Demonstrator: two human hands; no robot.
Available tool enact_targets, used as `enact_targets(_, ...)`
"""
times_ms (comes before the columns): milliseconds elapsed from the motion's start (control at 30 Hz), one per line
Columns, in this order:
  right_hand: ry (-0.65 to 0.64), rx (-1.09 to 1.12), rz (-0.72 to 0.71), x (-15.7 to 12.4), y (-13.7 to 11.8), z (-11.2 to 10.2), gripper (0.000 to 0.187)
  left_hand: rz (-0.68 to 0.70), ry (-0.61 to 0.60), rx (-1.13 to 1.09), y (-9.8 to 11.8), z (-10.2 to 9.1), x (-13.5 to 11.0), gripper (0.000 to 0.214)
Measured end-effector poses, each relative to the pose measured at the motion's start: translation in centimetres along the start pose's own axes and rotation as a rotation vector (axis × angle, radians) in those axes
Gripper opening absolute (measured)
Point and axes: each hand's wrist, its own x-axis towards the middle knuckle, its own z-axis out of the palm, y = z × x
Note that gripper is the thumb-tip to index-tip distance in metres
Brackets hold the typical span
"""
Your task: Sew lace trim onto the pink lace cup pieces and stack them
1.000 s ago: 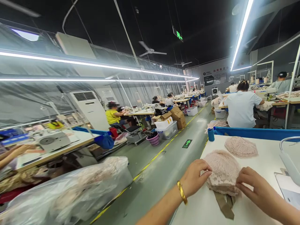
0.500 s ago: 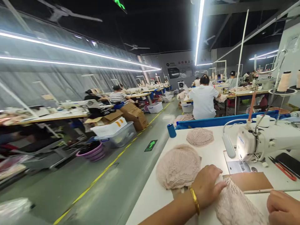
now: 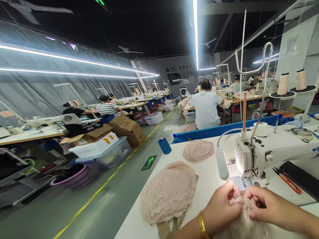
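A pale pink lace piece (image 3: 245,219) hangs between both hands, just in front of the sewing machine (image 3: 249,154). My left hand (image 3: 223,205), with a gold bangle at the wrist, pinches its upper edge. My right hand (image 3: 267,207) grips the same edge from the other side, fingers curled round it. Both sets of fingers sit close together, near the needle area. To the left lies a large stack of pink lace pieces (image 3: 171,192), and behind it a smaller lace stack (image 3: 198,150). The lower part of the held lace is blurred.
A blue thread cone (image 3: 164,146) stands at the table's left corner. Orange-handled snips (image 3: 289,182) and a black phone-like object (image 3: 301,177) lie right of the machine. Thread cones (image 3: 283,83) stand behind. A co-worker in white (image 3: 205,108) sits ahead. An aisle runs along the left.
My right hand has moved left from the table's right side and taken hold of the lace beside my left hand. The lace is raised towards the machine. The view has turned right.
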Motion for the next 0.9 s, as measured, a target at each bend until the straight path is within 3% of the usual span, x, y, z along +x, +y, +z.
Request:
enact_targets(133, 0.072, -0.051, 0.019, 1.1, 1.8, -0.5, 0.026, -0.097, 0.076, -0.187, -0.9, 0.2, 0.5, 0.028)
enact_targets(267, 0.105, -0.107, -0.034, 0.7, 2.8, -0.3, 0.022, -0.038, 0.188, -0.056, -1.1, 0.6, 0.5, 0.017)
enact_targets(467, 0.228, -0.091, -0.086, -0.3, 1.9, 1.3, 0.038, 0.395, 0.289, 0.203, -3.1, 1.0, 0.2, 0.006)
enact_targets(567, 0.265, -0.147, -0.148, -0.5, 1.7, 1.9, 0.025, 0.661, 0.347, 0.369, -4.4, 1.1, 0.3, 0.004)
enact_targets(633, 0.314, -0.186, -0.217, -0.5, 1.9, 2.1, 0.020, 0.761, 0.372, 0.439, -4.8, 1.3, 0.3, 0.005)
enact_targets(800, 0.358, -0.348, -0.462, 0.0, 2.9, 2.0, 0.032, 0.748, 0.403, 0.468, -4.4, 1.5, -0.1, 0.005)
enact_targets(900, 0.346, -0.422, -0.524, 0.1, 3.1, 1.9, 0.032, 0.710, 0.398, 0.441, -3.9, 1.7, -0.3, 0.014)
